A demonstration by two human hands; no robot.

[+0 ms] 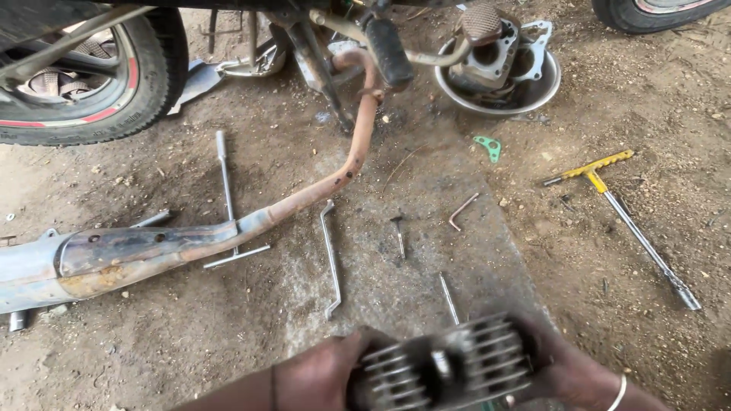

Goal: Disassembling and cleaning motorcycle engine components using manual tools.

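Single head-worn view, steeply downward onto dirt ground (190, 342), hands close at bottom edge, motorcycle wheel (84, 76) farther off.

We see only our two hands and the ends of our forearms at the bottom edge of the view. Our arms are bare, with no sleeves and no gloves. On our left hand (324, 377) side, a thin dark band circles the wrist. On our right hand (571, 373) side, a slim, pale metal bangle sits at the wrist.
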